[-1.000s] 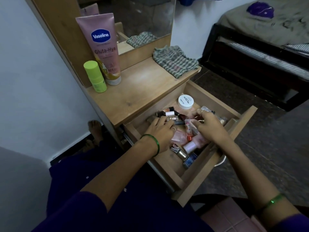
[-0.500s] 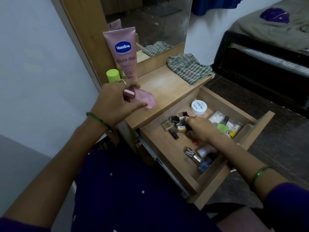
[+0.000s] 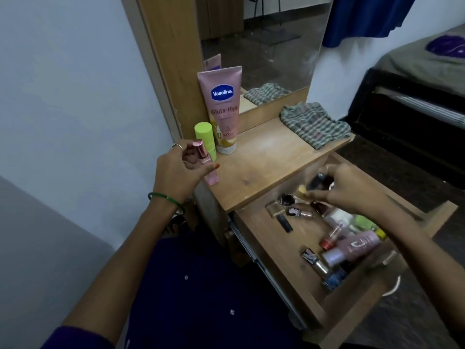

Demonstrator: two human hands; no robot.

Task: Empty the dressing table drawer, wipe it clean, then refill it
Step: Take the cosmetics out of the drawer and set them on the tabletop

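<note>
The wooden drawer [image 3: 271, 245] stands pulled out below the dressing table top [image 3: 266, 157]. Several small bottles lie in it, among them a pink bottle [image 3: 352, 246] and nail polish bottles [image 3: 289, 207]. My left hand [image 3: 176, 172] holds a small pink bottle [image 3: 207, 162] upright at the left front corner of the table top, its base on or just above the wood. My right hand [image 3: 344, 190], blurred, is above the drawer's back part, fingers closed on small dark bottles [image 3: 318, 181].
A pink Vaseline tube [image 3: 224, 107] and a green stick [image 3: 205, 137] stand at the table top's back left. A checked cloth [image 3: 314, 124] lies at its back right, below the mirror [image 3: 264, 41]. A dark bed frame [image 3: 407, 107] stands to the right.
My left hand carried the small pink bottle out of the drawer up to the table top's left corner. My right hand picked small bottles from the drawer and lifted them.
</note>
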